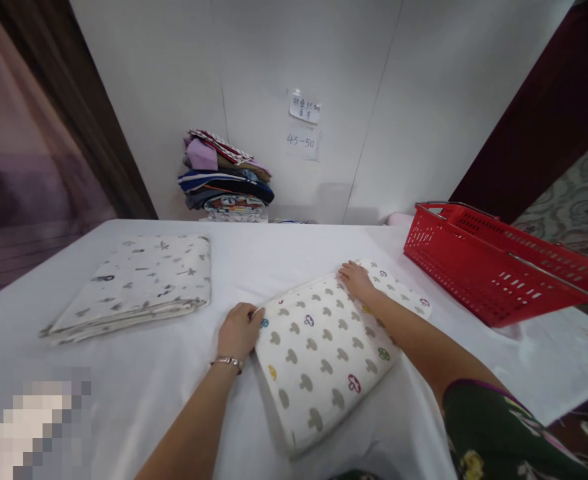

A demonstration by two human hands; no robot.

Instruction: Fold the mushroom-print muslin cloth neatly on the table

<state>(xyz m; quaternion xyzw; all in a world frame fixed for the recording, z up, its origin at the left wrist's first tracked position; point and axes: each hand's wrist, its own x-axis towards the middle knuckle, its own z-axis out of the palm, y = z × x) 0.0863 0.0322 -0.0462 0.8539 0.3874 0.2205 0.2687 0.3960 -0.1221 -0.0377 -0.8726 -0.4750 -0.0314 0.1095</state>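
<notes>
A white cloth (319, 360) printed with grey and coloured mushrooms lies folded in layers on the table in front of me. Its far-right part (399, 290) extends past my right forearm as a flatter flap. My left hand (239, 331), with a bracelet at the wrist, is closed at the cloth's left corner, thumb and fingers on the edge. On the far edge rests my right hand (358, 280), its fingers stretched out over the fabric. My right forearm hides some of the cloth.
Another folded white cloth (149, 273) with small dark prints lies at the left on the white-covered table (239, 260). A red plastic basket (479, 260) stands at the right. Behind the table, a pile of folded textiles (227, 177) leans near the wall with paper notes (304, 127).
</notes>
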